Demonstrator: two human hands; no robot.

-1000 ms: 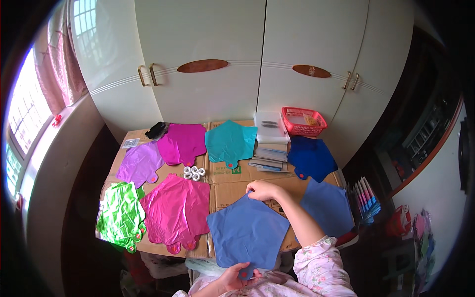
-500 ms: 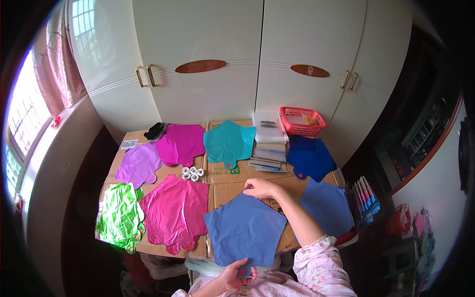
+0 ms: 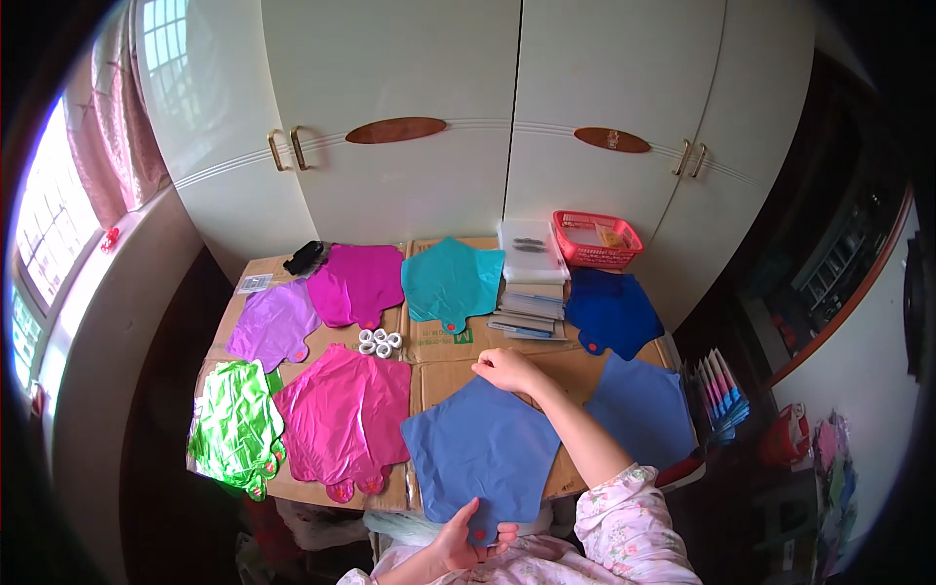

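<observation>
A flat, uninflated blue foil balloon (image 3: 483, 448) with a short tab hangs over the near edge of the cardboard in front of me. My left hand (image 3: 456, 544) grips its tab at the bottom, thumb on top beside a red dot. At its far corner my right hand (image 3: 507, 371) has its fingers pinched together; the fingertips hide the corner itself. Under my right forearm, to the right, lies another blue foil balloon (image 3: 643, 409), partly covered. A pink foil balloon (image 3: 346, 419) rests on the left, close to the one in my hands.
Further flat balloons lie around: green (image 3: 237, 419), lilac (image 3: 273, 322), magenta (image 3: 359, 283), teal (image 3: 453, 281) and dark blue (image 3: 614, 310). White rolls (image 3: 378, 341) stand mid-left. Stacked packets (image 3: 527, 312), clear bags (image 3: 531, 255) and a red basket (image 3: 597, 255) sit at the back, before a white cupboard (image 3: 409, 195).
My right hand has shifted slightly left and away from me at the far corner. The balloon has moved a little with it. My left hand has barely moved on the tab.
</observation>
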